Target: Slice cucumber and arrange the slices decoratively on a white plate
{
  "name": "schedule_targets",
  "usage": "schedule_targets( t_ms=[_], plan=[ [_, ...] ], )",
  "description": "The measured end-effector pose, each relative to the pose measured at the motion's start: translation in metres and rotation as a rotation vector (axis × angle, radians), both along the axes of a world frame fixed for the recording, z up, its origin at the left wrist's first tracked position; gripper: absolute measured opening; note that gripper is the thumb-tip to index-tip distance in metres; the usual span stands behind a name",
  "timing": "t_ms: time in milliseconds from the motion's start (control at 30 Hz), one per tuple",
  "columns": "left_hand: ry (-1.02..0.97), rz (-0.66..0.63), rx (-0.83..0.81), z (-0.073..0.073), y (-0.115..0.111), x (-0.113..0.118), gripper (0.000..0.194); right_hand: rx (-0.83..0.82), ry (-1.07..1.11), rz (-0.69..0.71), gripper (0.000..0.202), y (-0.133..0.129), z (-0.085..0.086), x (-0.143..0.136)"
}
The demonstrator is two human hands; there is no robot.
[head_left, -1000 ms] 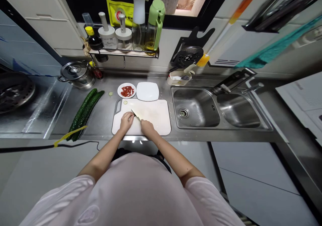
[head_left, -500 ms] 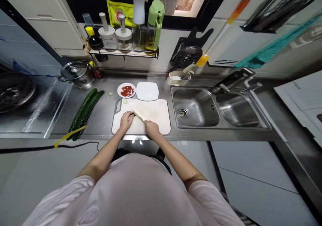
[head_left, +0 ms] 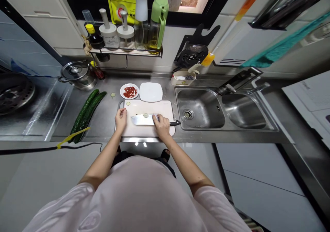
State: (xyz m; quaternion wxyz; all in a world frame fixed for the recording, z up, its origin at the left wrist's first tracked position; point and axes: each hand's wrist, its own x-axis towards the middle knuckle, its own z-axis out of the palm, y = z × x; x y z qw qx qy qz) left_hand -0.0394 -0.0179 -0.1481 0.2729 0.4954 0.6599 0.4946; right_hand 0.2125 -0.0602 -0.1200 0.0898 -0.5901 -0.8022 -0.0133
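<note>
One flat steel knife (head_left: 141,120) is over one smooth white board (head_left: 144,131), the right hand (head_left: 162,127) touching it; whether grasping, I cannot tell. The left hand (head_left: 120,120) looks pinched, content unclear. Two bumpy cucumbers (head_left: 92,109) lie on the metal surface (head_left: 108,122).

Knife (head_left: 141,120) part-hidden by right grip (head_left: 162,126), teal cloth (head_left: 285,46) cropped

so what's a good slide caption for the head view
Right hand on a knife over a white cutting board, left hand at its left edge, two cucumbers farther left.
</note>
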Motion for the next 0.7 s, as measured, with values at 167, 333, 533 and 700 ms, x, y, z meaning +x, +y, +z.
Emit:
schedule_targets(
  t_ms=[167, 333, 533, 700],
  plan=[
    [0.094, -0.404, -0.102, 0.041, 0.003, 0.019, 0.037, 0.078, 0.055, 0.029, 0.041, 0.004, -0.001, -0.002],
    [0.298, -0.542, -0.144, 0.066, -0.001, 0.035, 0.028, 0.191, 0.077, 0.067, 0.039, 0.006, -0.001, -0.004],
    [0.215, -0.504, -0.166, 0.062, 0.002, 0.039, 0.024, 0.335, 0.079, 0.101, 0.035, 0.009, -0.006, -0.005],
    [-0.038, -0.342, -0.153, 0.035, 0.032, 0.019, 0.026, 0.319, 0.081, 0.083, 0.033, 0.011, -0.007, -0.006]
  ],
)
